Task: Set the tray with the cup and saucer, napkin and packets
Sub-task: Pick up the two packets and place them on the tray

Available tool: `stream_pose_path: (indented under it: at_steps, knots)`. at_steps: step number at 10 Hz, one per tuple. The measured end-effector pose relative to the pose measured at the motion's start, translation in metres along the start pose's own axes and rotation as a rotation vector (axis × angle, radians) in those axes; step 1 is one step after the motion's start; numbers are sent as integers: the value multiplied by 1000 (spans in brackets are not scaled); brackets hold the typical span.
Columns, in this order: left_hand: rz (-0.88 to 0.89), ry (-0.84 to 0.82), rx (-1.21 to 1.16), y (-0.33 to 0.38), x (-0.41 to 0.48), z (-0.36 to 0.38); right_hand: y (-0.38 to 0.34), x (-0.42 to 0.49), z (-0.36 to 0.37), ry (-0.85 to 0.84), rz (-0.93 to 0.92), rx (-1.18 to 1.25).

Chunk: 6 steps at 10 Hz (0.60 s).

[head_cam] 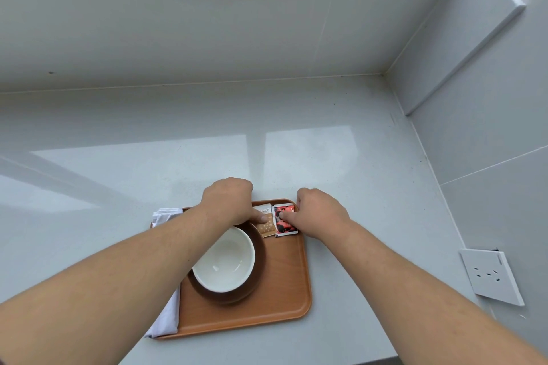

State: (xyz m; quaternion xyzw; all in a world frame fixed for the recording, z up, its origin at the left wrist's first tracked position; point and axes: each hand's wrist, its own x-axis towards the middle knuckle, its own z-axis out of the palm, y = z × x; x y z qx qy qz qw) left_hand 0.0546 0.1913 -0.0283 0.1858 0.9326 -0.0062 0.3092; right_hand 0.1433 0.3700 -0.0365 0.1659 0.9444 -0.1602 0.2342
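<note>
Head view gives me the counter (207, 139), wide and bare toward the far wall, so I judge there is plenty of room to slide things. On it sits the wooden tray (261, 311), its raised lip a stop for anything pushed. A brown saucer (252, 284) carries the white cup (225, 261), likely fragile. The soft napkin (166, 317) drapes the left edge. At the far right corner, my left hand (228, 201) presses a fingertip on the tan packet (266, 227); my right hand (320, 213) pins the red packet (285, 224), neither gripped, both light and slippery; I'd pinch edges
</note>
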Motion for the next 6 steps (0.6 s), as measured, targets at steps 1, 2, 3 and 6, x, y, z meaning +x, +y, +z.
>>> stream_pose_path:
  at_steps: [1,2,3,6]
  knots:
    - [-15,-5,-12,0,-1,0,0,-1,2,5,-2,-1]
    - [-28,-6,-22,0,-1,0,-2,-1,2,3,-2,-7]
    - [-25,8,-24,0,-3,0,-3,-2,2,12,-4,-7]
    - [69,182,-75,-4,-22,4,-10,-13,-4,194,-116,-117]
